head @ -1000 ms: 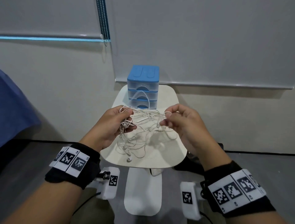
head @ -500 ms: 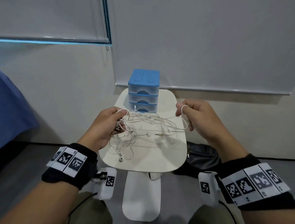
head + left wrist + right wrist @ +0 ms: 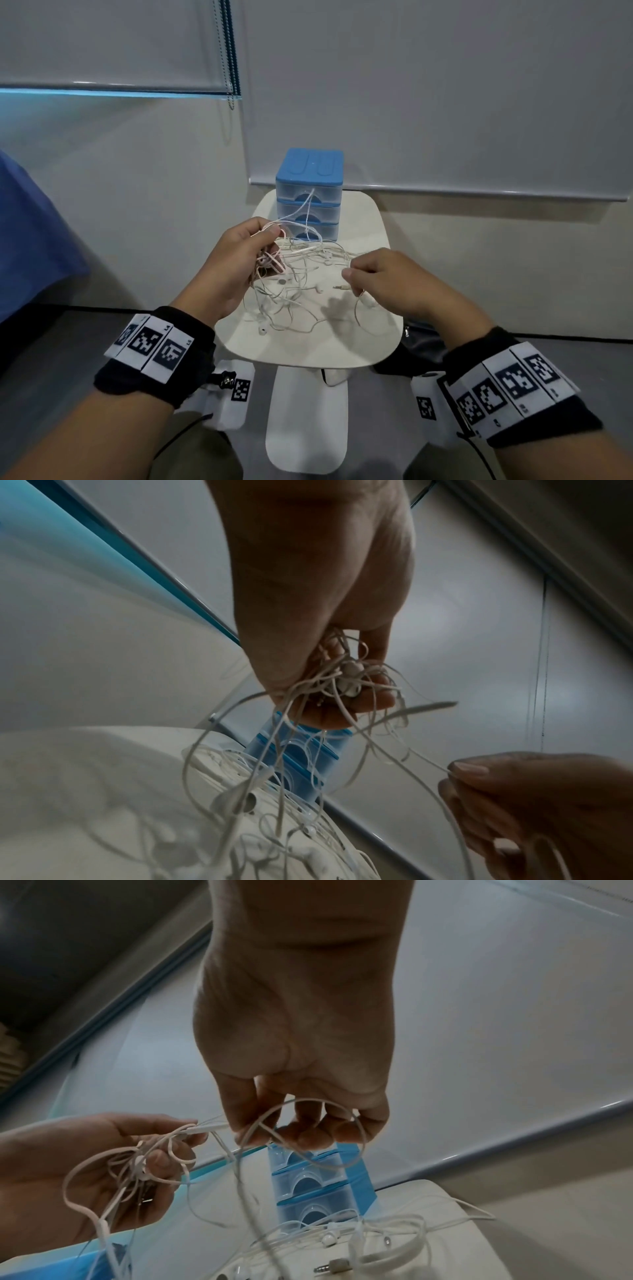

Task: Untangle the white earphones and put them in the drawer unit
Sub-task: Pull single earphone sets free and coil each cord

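Note:
A tangle of white earphones (image 3: 301, 274) hangs between my two hands above a small white table (image 3: 308, 346). My left hand (image 3: 239, 260) grips a bunch of the cords (image 3: 342, 680) with an earbud in it, held up in front of the drawer unit. My right hand (image 3: 380, 277) pinches one cord (image 3: 301, 1123) near the jack plug (image 3: 340, 287), lower and to the right. Loose loops and an earbud (image 3: 262, 331) lie on the table. The blue three-drawer unit (image 3: 309, 195) stands at the table's far edge, all drawers closed.
The table stands on a white foot (image 3: 306, 418) over a grey floor. A black bag (image 3: 421, 346) lies on the floor to its right. A blue cloth (image 3: 30, 240) is at the left. A wall with roller blinds (image 3: 445, 85) rises right behind the drawer unit.
My right hand has come down and inward from beside the drawer unit and now holds a cord near the jack plug. My left hand has risen a little with its bunch.

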Motion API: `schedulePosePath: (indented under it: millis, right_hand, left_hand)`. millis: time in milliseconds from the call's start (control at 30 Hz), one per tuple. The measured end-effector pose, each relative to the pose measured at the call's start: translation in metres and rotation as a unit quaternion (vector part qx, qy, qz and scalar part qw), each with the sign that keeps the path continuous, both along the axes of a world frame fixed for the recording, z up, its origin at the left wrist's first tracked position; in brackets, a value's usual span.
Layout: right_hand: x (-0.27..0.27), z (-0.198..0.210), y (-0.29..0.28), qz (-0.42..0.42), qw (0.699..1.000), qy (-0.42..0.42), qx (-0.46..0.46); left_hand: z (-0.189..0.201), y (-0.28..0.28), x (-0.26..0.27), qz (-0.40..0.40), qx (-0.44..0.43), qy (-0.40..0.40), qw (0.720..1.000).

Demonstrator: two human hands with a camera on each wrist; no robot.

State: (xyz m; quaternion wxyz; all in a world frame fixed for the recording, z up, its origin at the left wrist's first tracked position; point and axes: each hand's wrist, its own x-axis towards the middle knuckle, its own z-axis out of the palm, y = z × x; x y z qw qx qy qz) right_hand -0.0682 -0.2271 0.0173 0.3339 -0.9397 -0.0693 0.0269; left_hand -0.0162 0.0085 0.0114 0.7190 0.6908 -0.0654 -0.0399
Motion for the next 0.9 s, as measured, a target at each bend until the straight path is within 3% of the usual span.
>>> schedulePosePath:
  millis: [133,300,467,733,800,900]
  right_hand:
    - [-0.001,0.001,0.008,0.015,1.0,-0.018,0.019]
    - [-0.004,0.005,0.005,0.043,0.998,0.041,-0.016]
    - [0.004,0.002,-0.008,-0.026,0.994,0.08,-0.072]
    - [0.019,0.0,-0.01,-0.135,0.975,0.027,-0.176]
    - [0.021,0.002,-0.003,-0.122,0.98,-0.015,-0.159]
    - [0.023,0.005,0.011,-0.038,0.996,-0.044,-0.06]
  left_hand:
    - [0.0,-0.003,-0.004,-0.033,0.001,-0.008,0.999]
    - [-0.001,0.005,0.005,0.046,-0.001,-0.021,0.999]
    - [-0.002,0.013,0.011,0.092,-0.057,0.005,0.994]
    - [-0.001,0.013,0.011,0.071,-0.064,0.019,0.995]
    - [0.001,0.008,0.011,0.057,-0.063,0.021,0.996]
    - [0.004,0.001,0.011,0.042,-0.067,0.02,0.997]
